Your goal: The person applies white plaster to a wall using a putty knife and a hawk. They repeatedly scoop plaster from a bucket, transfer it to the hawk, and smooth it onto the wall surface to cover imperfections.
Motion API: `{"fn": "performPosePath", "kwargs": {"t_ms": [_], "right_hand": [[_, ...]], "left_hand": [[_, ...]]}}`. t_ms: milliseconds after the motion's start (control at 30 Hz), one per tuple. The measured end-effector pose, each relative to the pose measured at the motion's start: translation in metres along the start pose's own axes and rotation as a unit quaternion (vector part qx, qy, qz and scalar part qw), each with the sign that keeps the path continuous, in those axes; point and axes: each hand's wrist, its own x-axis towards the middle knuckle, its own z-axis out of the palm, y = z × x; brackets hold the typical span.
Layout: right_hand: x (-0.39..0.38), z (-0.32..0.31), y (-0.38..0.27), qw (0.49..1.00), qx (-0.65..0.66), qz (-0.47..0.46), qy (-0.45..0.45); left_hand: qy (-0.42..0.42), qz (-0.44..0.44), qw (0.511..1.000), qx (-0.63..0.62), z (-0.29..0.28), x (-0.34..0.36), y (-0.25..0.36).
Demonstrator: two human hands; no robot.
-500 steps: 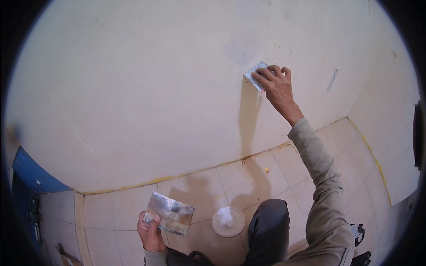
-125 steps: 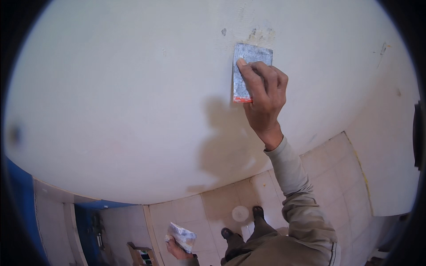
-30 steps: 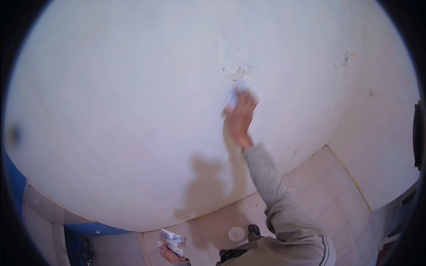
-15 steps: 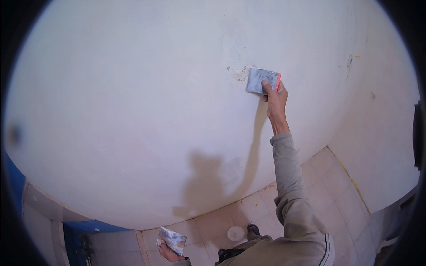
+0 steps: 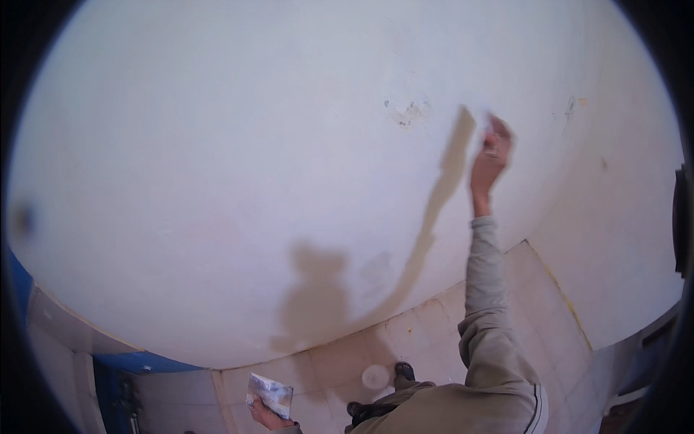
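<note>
My right hand (image 5: 490, 155) is raised at the white wall (image 5: 217, 145), fingers closed on a thin flat scraper (image 5: 485, 116), blurred and seen almost edge-on, its shadow beside it on the left. A speckled, scuffed patch (image 5: 408, 112) marks the wall to the left of that hand. Low at the bottom, my left hand (image 5: 264, 411) grips a square, putty-smeared metal plate (image 5: 272, 393) by its left side.
Below the wall lies a tiled floor (image 5: 419, 340) with a round white lid or dish (image 5: 375, 377) beside my sandaled foot (image 5: 404, 371). An adjoining wall (image 5: 629, 260) stands at the right. Blue panels (image 5: 152, 362) and dark objects show at the lower left.
Since half a second ago, my right hand and scraper have moved right, away from the scuffed patch, and the scraper has turned from face-on to nearly edge-on. My left hand sits slightly lower and further left.
</note>
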Motion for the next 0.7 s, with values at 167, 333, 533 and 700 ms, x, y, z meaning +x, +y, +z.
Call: {"fn": "performPosePath", "kwargs": {"t_ms": [167,333,533,700], "right_hand": [[-0.165,-0.051,-0.018,0.880,-0.101,-0.154,-0.438],[-0.081,-0.076,-0.008,0.950,-0.084,-0.071,-0.293],[-0.012,0.024,-0.080,0.965,-0.047,-0.191,-0.173],[-0.139,-0.068,-0.016,0.860,-0.139,-0.210,-0.443]], "left_hand": [[-0.042,0.028,0.999,-0.011,0.032,0.014,0.002],[-0.100,-0.036,0.994,-0.038,0.017,-0.008,0.018],[-0.131,-0.008,0.991,-0.003,0.071,0.002,0.026],[-0.162,0.002,0.986,-0.032,0.100,-0.014,0.027]]}}
